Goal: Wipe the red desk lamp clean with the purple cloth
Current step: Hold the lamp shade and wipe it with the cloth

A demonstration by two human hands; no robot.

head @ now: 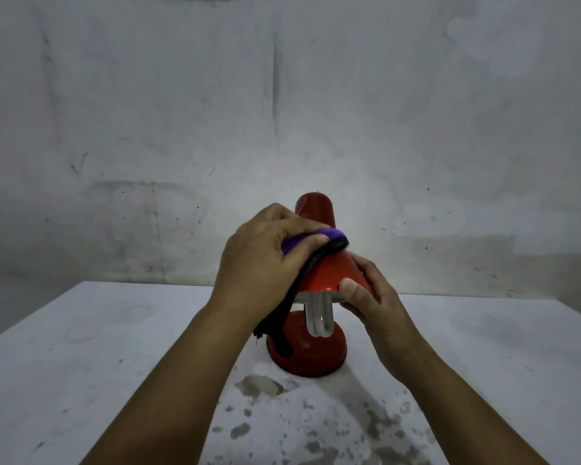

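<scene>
The lamp point(319, 273) stands on the worktop point(81, 364), shade tipped toward the camera. The left hand point(265, 263) grips the cloth point(329, 234) against the shade's upper left side. The right hand point(366, 290) pinches the shade's rim. Wiping looks under way; the base point(309, 354) seems still to do.

lamp neck point(302, 308) hidden; cloth point(302, 239) mostly under left hand point(265, 263)
</scene>
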